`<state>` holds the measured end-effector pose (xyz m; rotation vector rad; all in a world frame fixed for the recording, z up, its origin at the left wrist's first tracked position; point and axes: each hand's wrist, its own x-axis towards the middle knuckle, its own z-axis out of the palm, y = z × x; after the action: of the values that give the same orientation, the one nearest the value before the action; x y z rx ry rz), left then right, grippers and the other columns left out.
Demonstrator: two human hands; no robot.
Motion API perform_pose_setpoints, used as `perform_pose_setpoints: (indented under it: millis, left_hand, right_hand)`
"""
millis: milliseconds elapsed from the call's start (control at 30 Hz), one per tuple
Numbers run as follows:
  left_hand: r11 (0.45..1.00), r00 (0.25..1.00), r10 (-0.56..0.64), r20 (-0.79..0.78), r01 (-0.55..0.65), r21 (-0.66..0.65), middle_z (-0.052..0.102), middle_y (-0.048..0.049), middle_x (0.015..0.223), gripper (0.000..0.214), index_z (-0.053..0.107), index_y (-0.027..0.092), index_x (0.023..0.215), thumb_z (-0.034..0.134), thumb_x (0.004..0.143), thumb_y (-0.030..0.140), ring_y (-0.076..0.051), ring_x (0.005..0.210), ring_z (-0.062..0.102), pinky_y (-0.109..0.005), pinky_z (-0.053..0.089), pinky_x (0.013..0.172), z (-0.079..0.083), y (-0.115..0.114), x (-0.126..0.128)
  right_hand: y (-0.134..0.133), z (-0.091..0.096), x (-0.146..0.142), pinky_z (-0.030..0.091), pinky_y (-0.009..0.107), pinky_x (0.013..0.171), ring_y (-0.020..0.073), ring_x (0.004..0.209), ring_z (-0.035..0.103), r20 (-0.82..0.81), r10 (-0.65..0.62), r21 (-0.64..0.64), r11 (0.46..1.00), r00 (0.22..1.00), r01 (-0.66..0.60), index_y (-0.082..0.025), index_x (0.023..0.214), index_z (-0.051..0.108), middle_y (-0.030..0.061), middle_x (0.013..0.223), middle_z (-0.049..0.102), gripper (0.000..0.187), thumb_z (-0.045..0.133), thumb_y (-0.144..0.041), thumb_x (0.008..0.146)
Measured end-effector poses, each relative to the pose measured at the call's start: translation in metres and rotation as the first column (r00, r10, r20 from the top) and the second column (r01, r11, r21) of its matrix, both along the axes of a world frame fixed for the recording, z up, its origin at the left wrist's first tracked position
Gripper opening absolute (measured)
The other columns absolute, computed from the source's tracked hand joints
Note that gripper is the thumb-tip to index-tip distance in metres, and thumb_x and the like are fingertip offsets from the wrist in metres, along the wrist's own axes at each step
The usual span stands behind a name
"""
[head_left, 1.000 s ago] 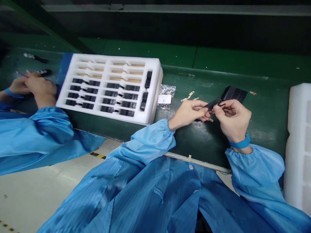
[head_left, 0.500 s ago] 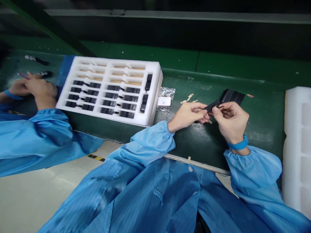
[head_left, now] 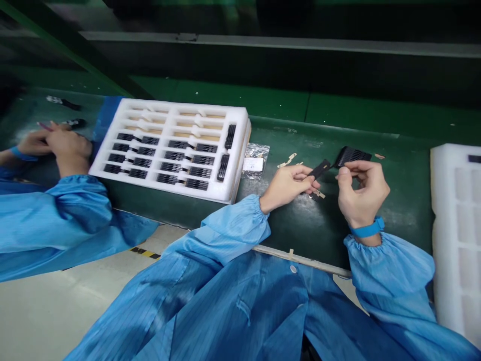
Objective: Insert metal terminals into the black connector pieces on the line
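Observation:
My left hand (head_left: 291, 184) pinches a flat, narrow black part (head_left: 319, 169) between thumb and fingers, its free end tilted up to the right. My right hand (head_left: 363, 193) is close by on the right, with thumb and index fingertip together; a thin dark strip shows near the fingertips, and I cannot make out whether they grip it. Just behind these fingers lies a row of black parts (head_left: 353, 154), partly covered. Several small tan strips (head_left: 288, 160) lie beyond my left hand. Another tan piece (head_left: 319, 194) rests below its fingers.
A white foam tray (head_left: 168, 150) with several black parts in its slots stands on the green bench (head_left: 289, 230). Between it and my left hand lies a labelled clear bag (head_left: 254, 161). Another foam tray (head_left: 443, 210) is at right. A co-worker's hands (head_left: 67, 145) are at left.
My right hand has drawn slightly right, away from the black part, which shows more fully in my left hand. The whole view has shifted a little.

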<state>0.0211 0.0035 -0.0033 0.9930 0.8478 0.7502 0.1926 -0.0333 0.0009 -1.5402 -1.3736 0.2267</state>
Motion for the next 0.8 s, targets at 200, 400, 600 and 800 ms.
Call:
perform_pose_setpoints:
  millis: [200, 400, 600, 800]
  left_hand:
    - [1.0, 0.999, -0.008, -0.032, 0.007, -0.013, 0.076, -0.0101, 0.087, 0.022, 0.058, 0.01, 0.095, 0.071, 0.087, 0.027, -0.012, 0.073, 0.072, -0.024, 0.059, 0.071, -0.002, -0.001, 0.001]
    - [0.989, 0.988, -0.011, -0.156, 0.034, 0.145, 0.074, -0.0054, 0.082, 0.018, 0.058, 0.012, 0.092, 0.068, 0.086, 0.025, -0.014, 0.077, 0.073, -0.022, 0.056, 0.069, -0.01, -0.007, 0.001]
    - [0.979, 0.962, 0.025, -0.271, 0.032, 0.201, 0.073, -0.0031, 0.081, 0.013, 0.059, 0.014, 0.09, 0.065, 0.086, 0.024, -0.014, 0.076, 0.073, -0.02, 0.054, 0.066, -0.01, -0.007, 0.0]
    - [0.986, 0.977, 0.035, -0.21, 0.001, 0.168, 0.072, -0.0035, 0.082, 0.016, 0.059, 0.012, 0.089, 0.069, 0.083, 0.023, -0.012, 0.075, 0.072, -0.021, 0.056, 0.069, -0.012, -0.011, 0.005]
  right_hand:
    - [0.004, -0.003, -0.004, 0.056, 0.032, 0.072, 0.0169, 0.079, 0.068, -0.178, 0.15, -0.082, 0.983, 0.973, -0.167, -0.019, 0.108, 0.067, 0.0042, 0.091, 0.07, 0.021, 0.067, -0.027, 0.088]
    - [0.0, 0.001, -0.013, 0.056, 0.033, 0.07, 0.0171, 0.074, 0.066, -0.09, 0.15, -0.093, 0.983, 0.985, -0.158, -0.02, 0.101, 0.071, 0.0038, 0.088, 0.07, 0.015, 0.067, -0.028, 0.089]
    - [-0.004, 0.002, -0.016, 0.053, 0.032, 0.066, 0.0164, 0.066, 0.061, 0.1, 0.151, -0.048, 0.988, 0.983, -0.147, -0.021, 0.087, 0.068, 0.0027, 0.079, 0.068, 0.005, 0.064, -0.024, 0.089]
    - [-0.002, -0.002, -0.019, 0.048, 0.029, 0.058, 0.0143, 0.059, 0.057, 0.026, 0.062, -0.069, 0.996, 0.998, -0.06, -0.02, 0.081, 0.062, -0.0002, 0.072, 0.064, 0.004, 0.065, -0.018, 0.081]
